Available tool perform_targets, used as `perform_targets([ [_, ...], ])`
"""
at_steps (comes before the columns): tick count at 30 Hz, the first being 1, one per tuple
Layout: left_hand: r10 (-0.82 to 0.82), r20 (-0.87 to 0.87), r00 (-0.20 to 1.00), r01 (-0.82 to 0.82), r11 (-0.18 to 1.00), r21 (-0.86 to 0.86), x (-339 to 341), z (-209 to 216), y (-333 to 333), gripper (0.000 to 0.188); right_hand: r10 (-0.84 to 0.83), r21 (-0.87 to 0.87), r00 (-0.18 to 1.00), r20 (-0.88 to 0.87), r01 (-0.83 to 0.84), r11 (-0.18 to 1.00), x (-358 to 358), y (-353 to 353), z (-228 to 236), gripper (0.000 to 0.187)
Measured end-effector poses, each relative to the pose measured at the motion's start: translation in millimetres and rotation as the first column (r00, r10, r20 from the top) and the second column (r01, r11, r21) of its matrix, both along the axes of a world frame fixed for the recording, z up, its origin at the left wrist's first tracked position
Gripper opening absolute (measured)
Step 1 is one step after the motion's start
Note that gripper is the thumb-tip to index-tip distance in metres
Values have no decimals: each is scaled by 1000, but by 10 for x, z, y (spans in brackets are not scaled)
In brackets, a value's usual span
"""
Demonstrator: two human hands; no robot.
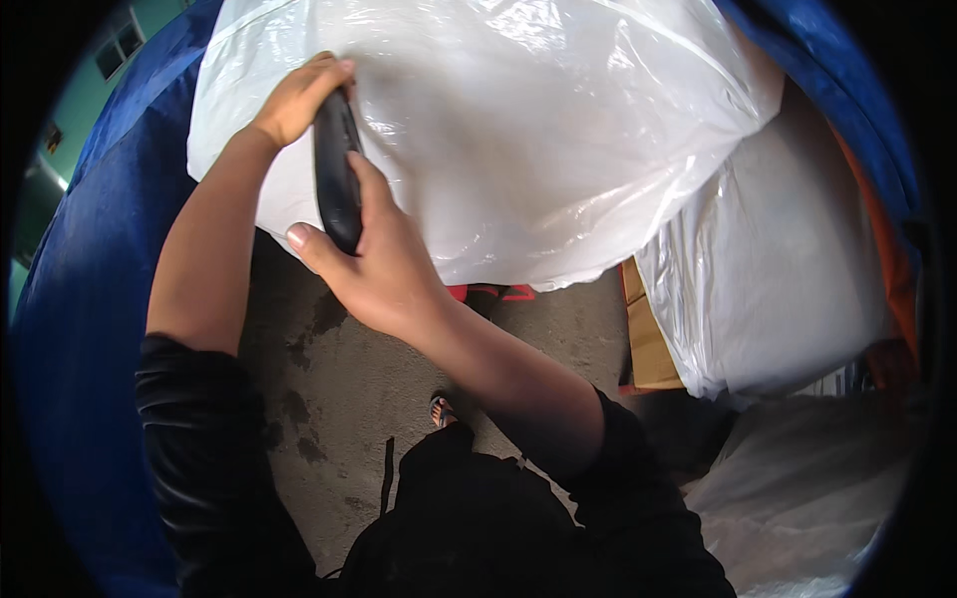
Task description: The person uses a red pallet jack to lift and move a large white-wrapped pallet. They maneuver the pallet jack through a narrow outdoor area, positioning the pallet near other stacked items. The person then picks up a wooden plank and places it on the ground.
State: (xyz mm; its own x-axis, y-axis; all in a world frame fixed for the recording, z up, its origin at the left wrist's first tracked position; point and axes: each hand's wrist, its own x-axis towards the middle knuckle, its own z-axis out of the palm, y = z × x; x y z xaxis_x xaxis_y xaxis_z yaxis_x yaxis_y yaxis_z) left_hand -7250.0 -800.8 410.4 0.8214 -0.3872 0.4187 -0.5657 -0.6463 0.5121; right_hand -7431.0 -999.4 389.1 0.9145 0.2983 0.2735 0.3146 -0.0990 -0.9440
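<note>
Between my hands is a long black object (pixel 337 184) with rounded ends and a smooth, slightly shiny surface, seen mostly edge-on. Its exact kind does not show. My left hand (pixel 301 98) closes over its far end. Around the near end, my right hand (pixel 384 257) has a grip, with the thumb on the left and fingers along the right side. The object is held tilted in front of a large, full white plastic bag (pixel 538 159), whose glossy film is wrinkled. I cannot tell whether it touches the bag.
At the right stands another white plastic-wrapped bundle (pixel 778 259) next to a brown cardboard box (pixel 650 339). Blue tarpaulin (pixel 100 329) hangs on the left, and more is at the upper right. Clear plastic sheeting (pixel 797 488) lies lower right. Concrete floor (pixel 329 399) shows below.
</note>
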Motion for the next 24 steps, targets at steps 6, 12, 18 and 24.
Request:
perform_targets([
  [6, 438, -136, 888, -434, 899, 64, -1060, 47, 41, 71, 124, -94, 992, -15, -125, 988, -312, -620, 67, 54],
  [12, -77, 358, 931, -57, 935, 349, -2384, 194, -24, 40, -236, -392, 962, 138, 272, 879, -826, -1616, 131, 31],
  [18, 336, 473, 815, -450, 880, 151, -1279, -73, 2, 25, -677, -212, 576, 458, 811, 546, -71, -1505, -190, 28],
  [24, 378, 593, 711, -492, 870, 36, -163, -179, -203, 32, -682, -192, 317, 660, 948, 255, 836, -1513, -121, 34],
])
